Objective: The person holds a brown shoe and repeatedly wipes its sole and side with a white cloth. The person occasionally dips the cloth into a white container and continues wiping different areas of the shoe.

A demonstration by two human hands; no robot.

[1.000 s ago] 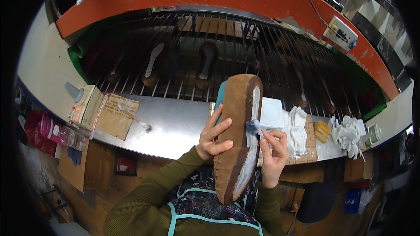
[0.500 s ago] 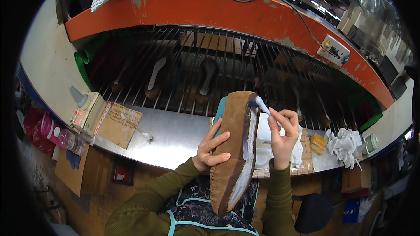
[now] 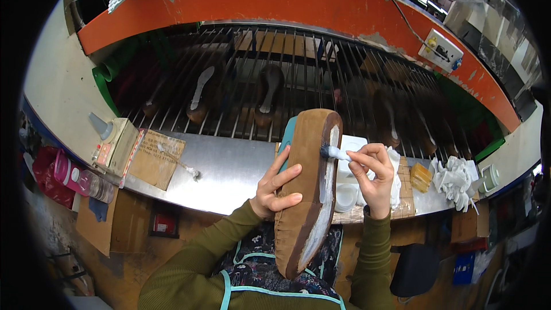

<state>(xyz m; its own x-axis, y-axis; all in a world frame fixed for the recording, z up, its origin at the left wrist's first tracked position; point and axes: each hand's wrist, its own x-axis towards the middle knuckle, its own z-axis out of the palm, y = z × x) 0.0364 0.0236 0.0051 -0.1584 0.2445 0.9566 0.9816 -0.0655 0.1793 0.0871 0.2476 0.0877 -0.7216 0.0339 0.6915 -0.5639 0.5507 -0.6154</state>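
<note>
A brown shoe upper (image 3: 305, 178), with a teal piece (image 3: 288, 133) showing along its left edge, stands upright before me. My left hand (image 3: 275, 186) is closed round its left side, fingers lying across the brown face. Down the underside, turned to the right, runs a whitish strip (image 3: 327, 189) bordered by dark brown. Between thumb and fingers my right hand (image 3: 373, 175) pinches a small brush (image 3: 338, 153) with a pale handle. Its dark bristles touch the dark brown border beside the strip, in the upper half of the shoe.
Beyond the metal bench (image 3: 229, 163) is a rack of bars (image 3: 229, 97) with several shoes on it. White containers (image 3: 347, 189), a yellow block (image 3: 420, 178) and crumpled white gloves (image 3: 453, 183) lie right. Cardboard (image 3: 158, 158) and a cream box (image 3: 117, 146) sit left.
The brush has moved down along the shoe's edge from near the top, its handle now nearly level. The shoe has shifted slightly up in view, still in my left hand.
</note>
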